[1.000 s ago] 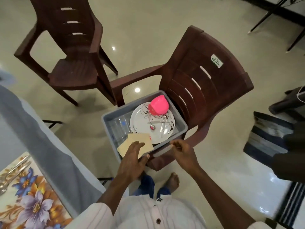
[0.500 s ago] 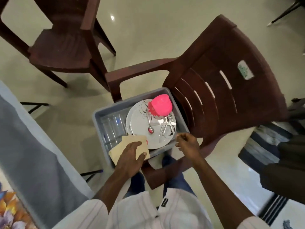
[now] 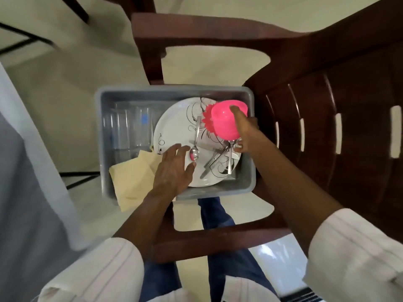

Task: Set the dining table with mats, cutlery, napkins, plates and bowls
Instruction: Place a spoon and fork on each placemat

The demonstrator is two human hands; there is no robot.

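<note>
Grey tub: plastic, set on the seat of a brown chair, directly under both grips.
Right grip: clamped on the pink bowl, with one finger laid across its top and the others curled beneath it.
Pink bowl: tilted, scalloped rim turned toward the left grip, over the far right part of the plate; cannot tell whether it touches the plate.
White plate: black swirl pattern, lies flat in the tub, below and between the two grips.
Left grip: fingers apart and spread, clamped on nothing, over the plate's near left edge; cannot tell whether it rests there or hovers.
Spoon: lies on the plate just beside the left grip's thumb, handle pointing away.
Other cutlery: a crossed heap on the plate, between the grips, just below the right grip's curled fingers.
Cream napkin: partly under the left grip, draped over the tub's near left rim.
Clear glasses: lying in the tub, left of the left grip's fingertips.
Table: grey-clothed edge, well to the left of the left grip.
</note>
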